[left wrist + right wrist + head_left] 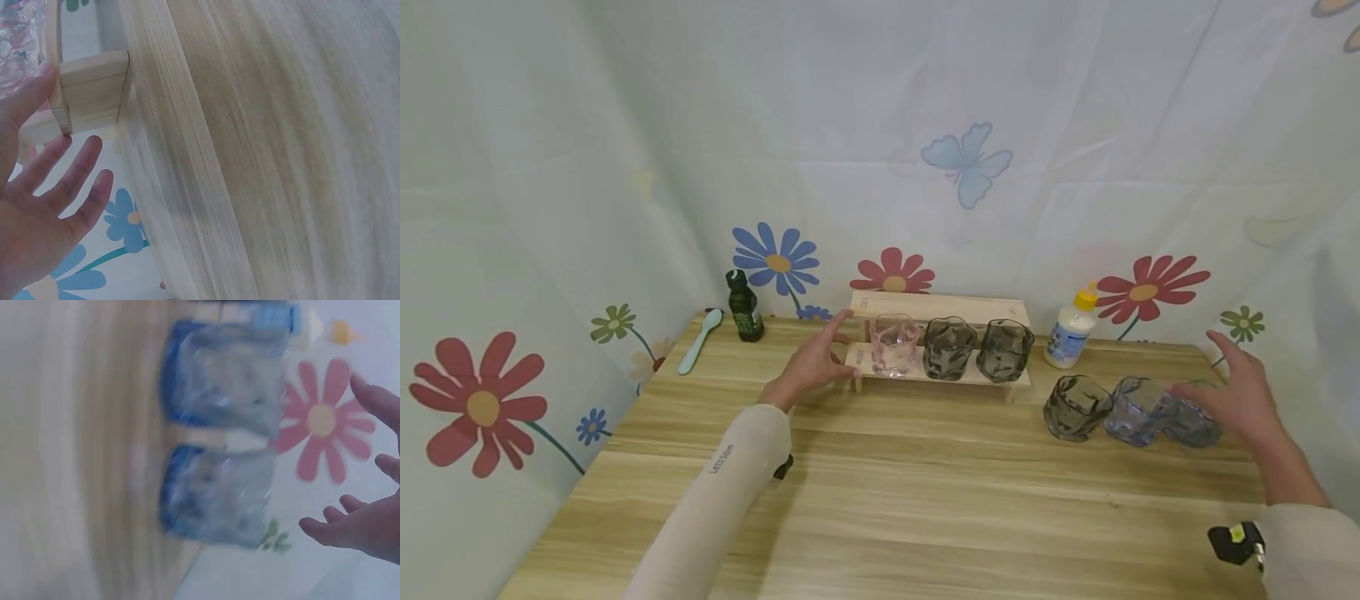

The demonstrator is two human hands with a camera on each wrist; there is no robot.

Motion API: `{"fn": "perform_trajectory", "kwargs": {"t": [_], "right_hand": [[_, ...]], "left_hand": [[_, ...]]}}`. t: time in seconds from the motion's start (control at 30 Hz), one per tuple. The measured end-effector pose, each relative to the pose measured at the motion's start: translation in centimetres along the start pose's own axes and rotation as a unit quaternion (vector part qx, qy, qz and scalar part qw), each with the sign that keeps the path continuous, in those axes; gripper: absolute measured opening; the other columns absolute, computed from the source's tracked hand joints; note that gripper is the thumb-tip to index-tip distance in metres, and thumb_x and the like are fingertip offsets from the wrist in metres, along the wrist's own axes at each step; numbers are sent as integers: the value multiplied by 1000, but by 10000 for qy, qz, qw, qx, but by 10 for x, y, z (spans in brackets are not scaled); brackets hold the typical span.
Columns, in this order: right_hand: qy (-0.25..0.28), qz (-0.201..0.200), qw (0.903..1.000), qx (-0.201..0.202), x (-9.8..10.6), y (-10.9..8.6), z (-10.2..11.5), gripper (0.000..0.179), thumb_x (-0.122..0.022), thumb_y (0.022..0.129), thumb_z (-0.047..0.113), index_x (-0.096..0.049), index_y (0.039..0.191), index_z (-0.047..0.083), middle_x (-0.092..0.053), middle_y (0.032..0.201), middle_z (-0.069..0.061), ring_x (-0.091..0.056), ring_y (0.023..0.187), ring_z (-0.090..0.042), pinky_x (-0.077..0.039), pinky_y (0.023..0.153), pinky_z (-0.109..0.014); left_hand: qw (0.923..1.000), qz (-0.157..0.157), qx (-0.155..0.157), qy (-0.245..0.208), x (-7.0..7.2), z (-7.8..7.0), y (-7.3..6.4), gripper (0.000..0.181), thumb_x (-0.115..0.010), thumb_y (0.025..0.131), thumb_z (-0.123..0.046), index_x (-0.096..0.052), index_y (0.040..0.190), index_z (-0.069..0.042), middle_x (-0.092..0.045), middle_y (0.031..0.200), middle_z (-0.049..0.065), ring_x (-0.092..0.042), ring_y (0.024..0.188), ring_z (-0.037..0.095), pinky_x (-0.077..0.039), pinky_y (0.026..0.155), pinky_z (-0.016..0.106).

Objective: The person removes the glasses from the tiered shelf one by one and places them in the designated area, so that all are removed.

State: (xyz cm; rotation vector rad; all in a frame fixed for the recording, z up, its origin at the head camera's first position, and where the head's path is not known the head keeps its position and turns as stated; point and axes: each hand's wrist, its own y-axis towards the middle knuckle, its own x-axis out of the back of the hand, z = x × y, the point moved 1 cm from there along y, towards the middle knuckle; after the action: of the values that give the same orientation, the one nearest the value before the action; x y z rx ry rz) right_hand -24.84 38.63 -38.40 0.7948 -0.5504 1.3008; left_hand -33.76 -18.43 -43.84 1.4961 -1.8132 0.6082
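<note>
My left hand (812, 362) touches the left end of a two-tier wooden rack (940, 308), its thumb at the lower board's front corner. In the left wrist view the other fingers (87, 169) spread loosely beside the rack's end. A pink glass (892, 346), a dark grey glass (949, 350) and another dark grey glass (1005, 352) stand on the lower tier. Over at the right, my right hand (1240, 396) is spread above a bluish-grey glass (1195, 425), apart from it in the right wrist view. Beside that stand a clear bluish glass (1138, 412) and a dark grey glass (1075, 408).
A white bottle with a yellow cap (1070, 333) stands right of the rack. A dark green bottle (745, 308) and a light blue spoon (700, 342) are at the table's back left. Behind the wooden table (940, 508) hangs a flowered curtain (880, 167).
</note>
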Motion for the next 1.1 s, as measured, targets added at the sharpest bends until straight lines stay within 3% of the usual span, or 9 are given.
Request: {"fn": "perform_trajectory", "kwargs": {"t": [0.33,0.53,0.97,1.1], "right_hand": [[670,482,9965,104,-27,12,53,110,-78,87,35,1,161,14,-3,163,-34,-11,142,-65,-24,98,-82],[878,618,9931,477,-49,17,81,112,-81,85,31,0,162,18,-5,165,-29,-16,142,-64,-26,99,-80],[1268,608,9861,881,-96,21,108,104,-79,87,30,-7,162,23,-8,168,-20,-23,143,-59,-36,99,-74],[1397,517,9834,1033,-109,23,115,101,-79,87,25,-12,162,18,-13,167,-20,-25,143,-58,-37,102,-71]], "left_hand": [[10000,11,27,26,0,-1,0,104,-85,81,-22,-16,158,-37,-59,140,12,-70,96,28,-55,83,45],[10000,-5,-4,16,0,-1,0,104,-85,81,-21,-17,158,-36,-60,140,13,-70,95,28,-56,82,45],[10000,-51,-18,-16,-1,1,-1,104,-85,81,-20,-18,158,-36,-60,139,14,-70,94,28,-56,81,45],[10000,-43,12,12,-1,0,-1,104,-85,81,-20,-17,158,-36,-60,139,14,-70,95,28,-56,82,45]]}}
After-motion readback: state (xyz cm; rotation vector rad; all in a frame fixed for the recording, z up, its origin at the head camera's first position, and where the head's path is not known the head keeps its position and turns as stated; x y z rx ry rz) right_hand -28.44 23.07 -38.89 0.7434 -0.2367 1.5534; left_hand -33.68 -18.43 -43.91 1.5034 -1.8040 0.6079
